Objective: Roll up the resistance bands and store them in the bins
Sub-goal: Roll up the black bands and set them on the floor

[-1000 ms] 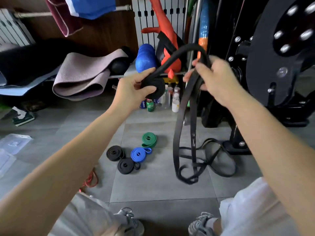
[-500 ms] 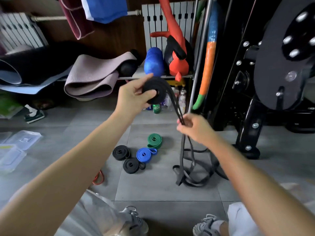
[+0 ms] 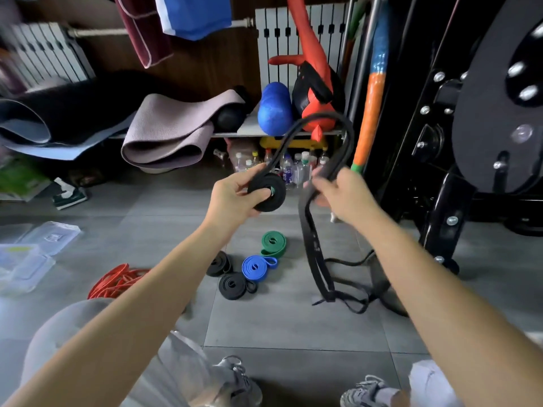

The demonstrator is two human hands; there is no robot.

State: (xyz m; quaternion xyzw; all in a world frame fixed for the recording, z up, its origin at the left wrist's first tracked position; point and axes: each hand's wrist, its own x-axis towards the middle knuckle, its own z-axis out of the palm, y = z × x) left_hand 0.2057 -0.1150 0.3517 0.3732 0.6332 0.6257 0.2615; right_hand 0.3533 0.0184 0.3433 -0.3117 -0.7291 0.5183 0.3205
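My left hand [image 3: 232,198] pinches the coiled part of a black resistance band [image 3: 271,195] in mid-air. From the coil the band arches up and over to my right hand [image 3: 343,195], which grips the loose strands. The rest of it hangs down to the floor and lies in a loose tangle [image 3: 349,292]. On the tiles below lie rolled bands: a green one [image 3: 273,242], a blue one [image 3: 255,267] and two black ones [image 3: 219,264] [image 3: 233,286]. An unrolled red band [image 3: 117,280] lies heaped by my left knee.
Clear plastic bins and lids [image 3: 26,257] sit on the floor at far left. A low shelf [image 3: 246,130] holds rolled mats, a blue foam roller [image 3: 274,110] and red gear, with bottles beneath. A black gym machine [image 3: 458,160] stands at the right.
My right hand rose from low on the band back up beside the coil, throwing a new arch of band above both hands. The view tilted down and the red band came into sight.
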